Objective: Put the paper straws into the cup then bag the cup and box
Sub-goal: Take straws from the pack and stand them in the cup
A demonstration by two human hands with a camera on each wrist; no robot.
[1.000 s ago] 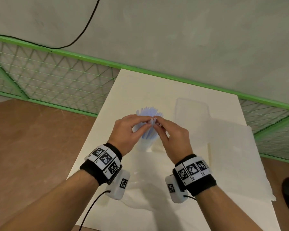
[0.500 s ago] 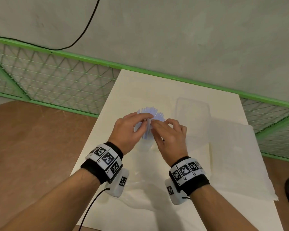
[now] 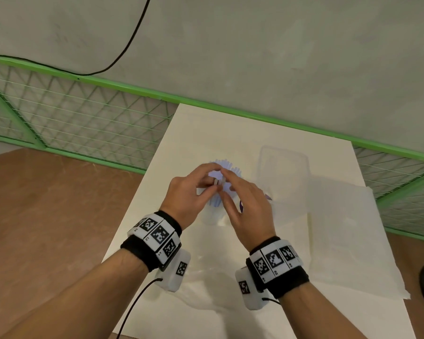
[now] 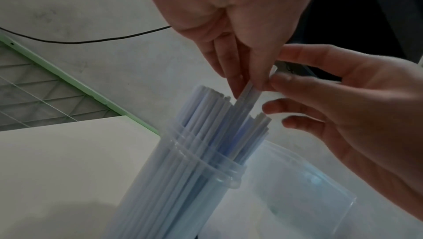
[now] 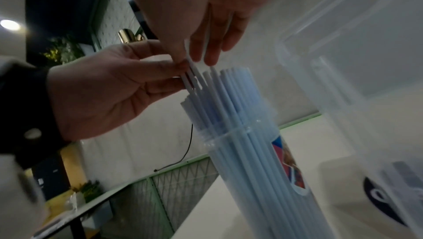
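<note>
I see the cup (image 4: 183,179) standing on the table (image 3: 230,133), packed with straws (image 4: 206,116); pressing a crooked one could buckle it or tip the cup. My left hand (image 3: 189,192) and right hand (image 3: 245,204) meet just above, both pinching a few straw tops

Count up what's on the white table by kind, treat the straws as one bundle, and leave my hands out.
Cup: 1, clear, standing
Straw bundle: 1, inside the cup; single straws too many to count
Box: 1, clear plastic
Bag: 1, flat and translucent
Total: 4
</note>
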